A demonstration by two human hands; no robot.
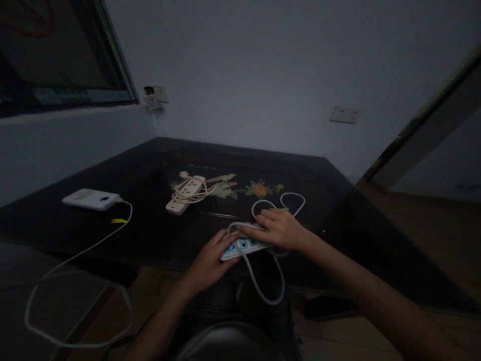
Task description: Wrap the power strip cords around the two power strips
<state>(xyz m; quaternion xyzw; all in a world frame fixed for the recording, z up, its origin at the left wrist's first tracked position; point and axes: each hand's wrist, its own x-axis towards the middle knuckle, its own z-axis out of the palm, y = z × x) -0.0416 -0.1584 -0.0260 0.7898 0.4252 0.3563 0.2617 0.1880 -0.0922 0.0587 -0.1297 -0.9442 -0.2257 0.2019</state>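
Note:
A white power strip with blue socket faces is held at the near edge of the dark table. My left hand is closed around its left end, thumb below and fingers on top. Over the right end lies my right hand, its fingers bent onto the white cord and its index finger reaching along the strip. The cord crosses the strip, hangs in a loop below the table edge and curls onto the table beyond my right hand. My right palm and fingertips are partly hidden.
Beyond my hands, a second power strip lies with its cord wrapped around it. A white power bank-like device with a cable sits at left on the table. Wall sockets are at the back.

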